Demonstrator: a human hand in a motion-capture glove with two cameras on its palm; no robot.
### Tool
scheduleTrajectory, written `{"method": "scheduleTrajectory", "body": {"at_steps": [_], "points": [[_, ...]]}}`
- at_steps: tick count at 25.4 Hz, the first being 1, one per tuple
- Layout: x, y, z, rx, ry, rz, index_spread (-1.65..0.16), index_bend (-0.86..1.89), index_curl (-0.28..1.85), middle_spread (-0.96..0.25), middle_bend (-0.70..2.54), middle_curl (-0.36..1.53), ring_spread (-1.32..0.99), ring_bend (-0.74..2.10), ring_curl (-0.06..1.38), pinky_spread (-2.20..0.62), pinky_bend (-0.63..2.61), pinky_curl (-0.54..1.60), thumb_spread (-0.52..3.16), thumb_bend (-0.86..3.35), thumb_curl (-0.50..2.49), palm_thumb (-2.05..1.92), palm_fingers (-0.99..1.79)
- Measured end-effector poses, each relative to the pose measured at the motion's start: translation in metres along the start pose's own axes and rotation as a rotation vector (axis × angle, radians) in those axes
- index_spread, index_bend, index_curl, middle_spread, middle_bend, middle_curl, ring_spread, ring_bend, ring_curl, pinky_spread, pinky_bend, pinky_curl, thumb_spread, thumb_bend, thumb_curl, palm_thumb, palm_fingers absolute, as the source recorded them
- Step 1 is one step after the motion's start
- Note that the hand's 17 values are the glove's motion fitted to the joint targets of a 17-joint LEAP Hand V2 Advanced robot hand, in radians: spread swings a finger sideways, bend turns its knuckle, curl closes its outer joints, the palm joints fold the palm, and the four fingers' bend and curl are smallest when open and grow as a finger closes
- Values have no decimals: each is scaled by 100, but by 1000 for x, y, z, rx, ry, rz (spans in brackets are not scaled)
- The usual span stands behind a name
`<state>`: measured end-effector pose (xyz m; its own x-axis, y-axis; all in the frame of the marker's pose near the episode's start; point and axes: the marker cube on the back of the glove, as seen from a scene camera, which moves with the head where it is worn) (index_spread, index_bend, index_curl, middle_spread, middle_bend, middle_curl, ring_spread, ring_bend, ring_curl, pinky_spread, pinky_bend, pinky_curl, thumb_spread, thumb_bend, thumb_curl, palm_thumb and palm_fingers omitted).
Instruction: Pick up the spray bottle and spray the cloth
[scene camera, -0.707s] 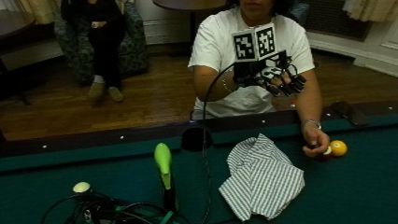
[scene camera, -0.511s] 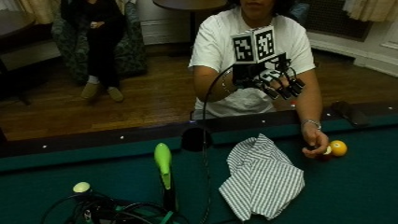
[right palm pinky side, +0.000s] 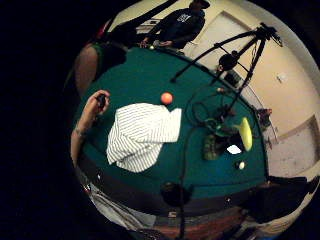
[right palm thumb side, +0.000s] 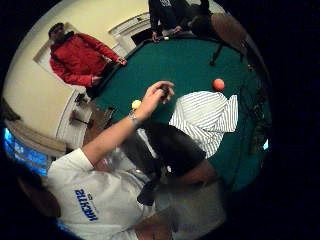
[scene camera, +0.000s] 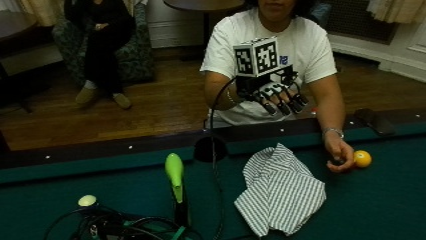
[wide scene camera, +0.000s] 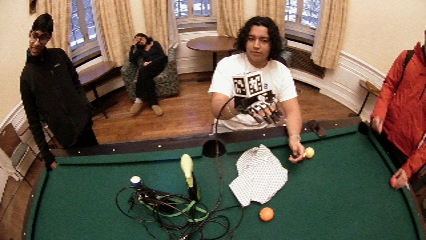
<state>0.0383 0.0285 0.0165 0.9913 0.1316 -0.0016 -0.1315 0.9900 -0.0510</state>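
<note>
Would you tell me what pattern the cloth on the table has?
The cloth has thin dark stripes on white, clearest in the outside view.

shirt: white short-sleeve tee, small blue print on chest; blue lettering also shows on it in thumb-side palm view
right hand (scene camera: 276, 97): black glove w/ black straps, pale segments along the fingers, dark fingertips
right wrist: thin bracelet/band, just above glove cuff
left hand (scene camera: 339, 155): bare, no glove
left wrist: metallic bracelet or watch, can't tell which
hair: dark, curly, abt shoulder length (wide view)
</note>
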Motion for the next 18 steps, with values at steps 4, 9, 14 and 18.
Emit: {"method": "scheduleTrajectory", "body": {"at_steps": [4, 9, 14, 18], "points": [[18, 18, 22, -27, -14, 41, -42, 15, 24, -11, 20, 24, -11, 42, 26, 14, 29, 24, 102, 6, 18, 33, 66], [40, 42, 48, -32, -33, 115, -42, 15, 24, -11, 19, 26, -11, 42, 28, 15, 28, 26, 106, 3, 20, 35, 66], [62, 62, 61, -5, -75, 179, -42, 15, 25, -11, 20, 28, -11, 42, 29, 15, 26, 27, 108, 2, 22, 37, 68], [80, 77, 67, -9, -103, 236, -42, 14, 26, -11, 19, 30, -11, 42, 30, 15, 25, 28, 110, 0, 23, 38, 69]]}}
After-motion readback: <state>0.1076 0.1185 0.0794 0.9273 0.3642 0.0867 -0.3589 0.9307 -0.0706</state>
